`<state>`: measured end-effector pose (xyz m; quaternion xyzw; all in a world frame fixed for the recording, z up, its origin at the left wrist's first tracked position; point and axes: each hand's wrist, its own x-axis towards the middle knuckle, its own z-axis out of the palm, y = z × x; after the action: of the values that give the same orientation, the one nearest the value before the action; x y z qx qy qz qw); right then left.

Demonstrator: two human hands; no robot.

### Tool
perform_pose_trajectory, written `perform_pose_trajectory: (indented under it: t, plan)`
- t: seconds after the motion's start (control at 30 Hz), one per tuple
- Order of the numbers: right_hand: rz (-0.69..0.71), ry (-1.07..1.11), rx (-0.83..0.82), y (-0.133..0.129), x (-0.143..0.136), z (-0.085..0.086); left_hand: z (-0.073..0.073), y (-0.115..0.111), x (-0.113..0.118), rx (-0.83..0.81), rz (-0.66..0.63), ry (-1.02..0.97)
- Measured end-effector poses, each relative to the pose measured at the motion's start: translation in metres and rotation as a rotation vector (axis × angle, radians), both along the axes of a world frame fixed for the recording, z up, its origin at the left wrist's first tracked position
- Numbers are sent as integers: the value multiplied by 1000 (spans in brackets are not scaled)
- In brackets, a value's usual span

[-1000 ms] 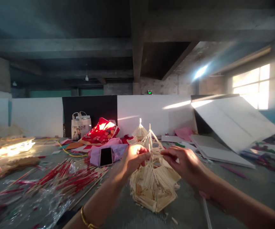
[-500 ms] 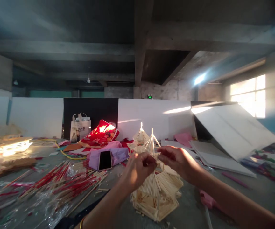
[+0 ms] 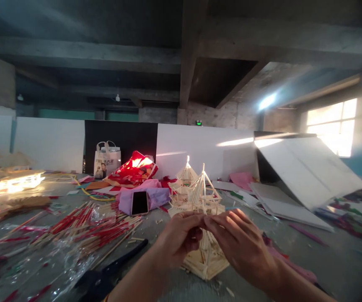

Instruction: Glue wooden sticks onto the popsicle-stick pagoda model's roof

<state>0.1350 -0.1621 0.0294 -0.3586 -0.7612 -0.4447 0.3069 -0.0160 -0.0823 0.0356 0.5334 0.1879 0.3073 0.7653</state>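
Note:
A small pagoda-like model (image 3: 206, 270) built of thin wooden sticks stands in front of me, its pointed frame top rising above my hands. My left hand (image 3: 179, 235) is closed in a pinch before the model's middle. Against its fingertips, my right hand (image 3: 242, 241) also has thumb and fingers pressed together. Anything pinched between them is too small or hidden to make out. The hands cover much of the model's lower roof. Behind it rises a second stick-built tower (image 3: 187, 171) with a pointed top.
Red and plain sticks (image 3: 83, 228) lie scattered at left among clear plastic wrap. A dark-handled tool (image 3: 122, 256) rests by my left forearm. A phone (image 3: 140, 203) lies on purple cloth. Further back are a white bag (image 3: 107, 161) and white boards (image 3: 309, 172). Something pink (image 3: 290, 264) lies at right.
Both hands have come down from the upper part of the model to in front of its lower roof, and their fingertips have drawn together. The view has tilted slightly downward.

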Motion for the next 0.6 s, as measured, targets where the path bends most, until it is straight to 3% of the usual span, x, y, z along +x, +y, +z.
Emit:
perform_pose_trajectory:
  t: [0.1, 0.23, 0.3, 0.43, 0.6]
  plan:
    - [-11, 55, -79, 3, 1, 1, 7, 12, -1, 204, 94, 83]
    - [-14, 254, -150, 14, 13, 12, 29, 36, 0, 741, 314, 397]
    - [-46, 296, -130, 21, 21, 18, 39, 47, 3, 912, 390, 543]
    - [-120, 322, -180, 35, 32, 23, 51, 57, 12, 1040, 444, 689]
    - [-126, 288, -201, 46, 28, 25, 56, 52, 18, 1087, 436, 723]
